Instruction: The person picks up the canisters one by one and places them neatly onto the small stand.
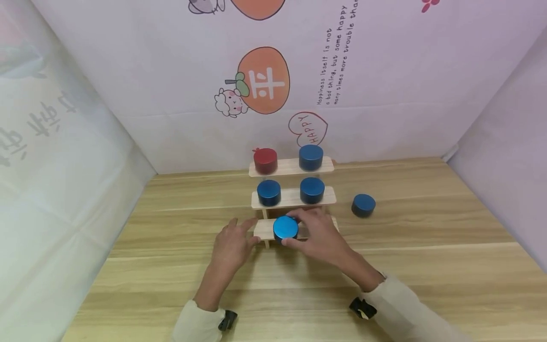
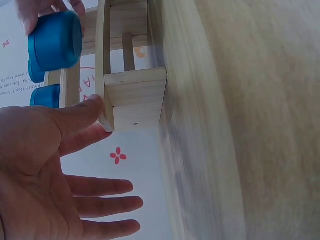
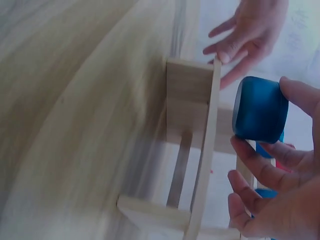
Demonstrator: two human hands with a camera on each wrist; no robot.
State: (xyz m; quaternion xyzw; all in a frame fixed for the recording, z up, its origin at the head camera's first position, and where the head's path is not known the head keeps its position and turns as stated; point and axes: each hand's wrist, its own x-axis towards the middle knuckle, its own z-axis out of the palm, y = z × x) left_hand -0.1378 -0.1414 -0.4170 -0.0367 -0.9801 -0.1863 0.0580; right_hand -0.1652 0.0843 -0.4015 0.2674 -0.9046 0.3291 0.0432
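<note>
My right hand [image 1: 322, 237] pinches a round blue tin [image 1: 285, 228] between thumb and fingers over the lowest step of a three-step wooden rack [image 1: 264, 230]. In the right wrist view this tin [image 3: 260, 110] is a little apart from the step's board. My left hand [image 1: 232, 244] grips the left end of that lowest board; the left wrist view shows thumb and index finger on the board end [image 2: 106, 117], the other fingers extended. Two blue tins [image 1: 269, 193] [image 1: 312, 191] stand on the middle step. A red tin [image 1: 265, 161] and a blue tin [image 1: 310, 158] stand on the top step.
One more blue tin [image 1: 363, 205] stands on the wooden table [image 1: 171, 256], right of the rack. Behind the rack rises a white printed cloth [image 1: 179, 118], and pale cloth walls [image 1: 508, 123] close off both sides.
</note>
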